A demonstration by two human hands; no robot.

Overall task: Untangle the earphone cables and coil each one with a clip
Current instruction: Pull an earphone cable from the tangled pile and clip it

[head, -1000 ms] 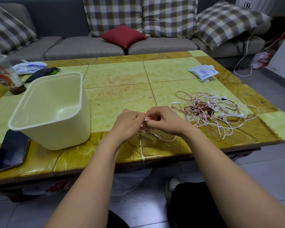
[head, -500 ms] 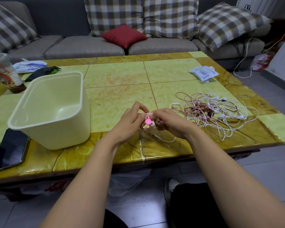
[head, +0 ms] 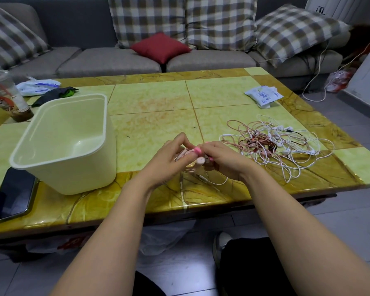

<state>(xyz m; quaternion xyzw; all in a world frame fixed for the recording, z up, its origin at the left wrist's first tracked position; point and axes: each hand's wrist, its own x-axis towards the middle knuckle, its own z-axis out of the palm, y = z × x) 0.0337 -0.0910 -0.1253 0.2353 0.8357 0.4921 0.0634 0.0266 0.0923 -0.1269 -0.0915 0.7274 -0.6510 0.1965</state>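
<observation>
My left hand (head: 169, 159) holds a small coil of pale pink earphone cable (head: 183, 154) above the table's front edge. My right hand (head: 223, 159) meets it and pinches a bright pink clip (head: 198, 151) at the coil, with a round earbud end (head: 200, 160) showing between the two hands. A white cable end with a plug (head: 212, 180) trails on the table under my right hand. To the right lies a tangled heap of pink, white and dark red earphone cables (head: 273, 144).
A cream plastic tub (head: 62, 144) stands at the left, a dark phone (head: 12, 195) beside it at the table's front edge. A drink cup (head: 8, 97), a wipes pack (head: 37, 86) and a white packet (head: 263, 96) lie further back. A sofa with cushions is behind.
My hands parted slightly from a closed huddle, so the pink clip and the earbud now show between them. My left fingers lifted off the coil's top. The heap has not moved.
</observation>
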